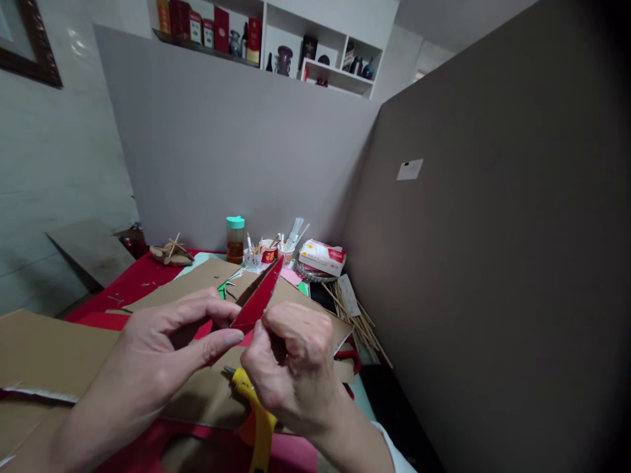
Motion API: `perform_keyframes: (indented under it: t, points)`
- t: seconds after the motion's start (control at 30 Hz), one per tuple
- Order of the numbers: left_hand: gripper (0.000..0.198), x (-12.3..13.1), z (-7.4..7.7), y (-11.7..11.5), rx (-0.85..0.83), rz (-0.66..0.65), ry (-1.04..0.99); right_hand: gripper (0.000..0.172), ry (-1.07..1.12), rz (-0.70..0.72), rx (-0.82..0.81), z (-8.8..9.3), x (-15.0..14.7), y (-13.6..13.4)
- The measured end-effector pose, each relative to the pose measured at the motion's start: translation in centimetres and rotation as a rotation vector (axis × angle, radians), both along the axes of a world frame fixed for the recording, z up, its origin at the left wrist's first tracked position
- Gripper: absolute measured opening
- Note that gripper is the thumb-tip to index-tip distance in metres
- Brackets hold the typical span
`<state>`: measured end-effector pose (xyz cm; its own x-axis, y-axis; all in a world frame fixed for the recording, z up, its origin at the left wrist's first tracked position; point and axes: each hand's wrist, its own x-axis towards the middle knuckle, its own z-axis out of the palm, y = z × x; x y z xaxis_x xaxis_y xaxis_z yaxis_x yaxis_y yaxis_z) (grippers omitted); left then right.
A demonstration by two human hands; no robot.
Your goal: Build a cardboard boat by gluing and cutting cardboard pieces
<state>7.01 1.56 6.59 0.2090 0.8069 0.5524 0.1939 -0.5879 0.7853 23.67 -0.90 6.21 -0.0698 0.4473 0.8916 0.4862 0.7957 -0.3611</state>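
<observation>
Pretty messy table (133,270). Left hand (160,351) and right hand (294,361) have near-closed pinches on the red card (263,295); oversqueezing could crease it.

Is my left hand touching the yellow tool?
Apart. The head view shows brown cardboard plainly visible between your left hand and the yellow tool.

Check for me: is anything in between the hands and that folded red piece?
No, nothing visible: the left hand and right hand both touch the folded red piece. The yellow tool shows lower down, not between them.
</observation>
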Motion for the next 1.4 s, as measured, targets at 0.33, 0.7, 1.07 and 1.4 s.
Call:
perform_keyframes:
  t: [0.33, 0.7, 1.07, 1.4]
  points:
    - [0.018, 0.1, 0.1, 0.1, -0.262, -0.164, -0.014, 0.023, 0.449, 0.107, -0.304, 1.6, 2.3, 0.2]
    - [0.009, -0.5, -0.4, -0.1, 0.005, 0.064, 0.083, 0.015, 0.369, 0.248, -0.38, 1.5, 1.7, 0.0]
    - [0.021, -0.2, -0.7, -1.6, 0.272, 0.027, 0.074, 0.02, 0.346, 0.371, -0.403, 1.7, 2.0, -0.7]
    - [0.015, -0.5, 0.6, -0.4, -0.123, -0.178, 0.202, 0.021, 0.239, 0.565, -0.491, 1.5, 2.0, -0.6]
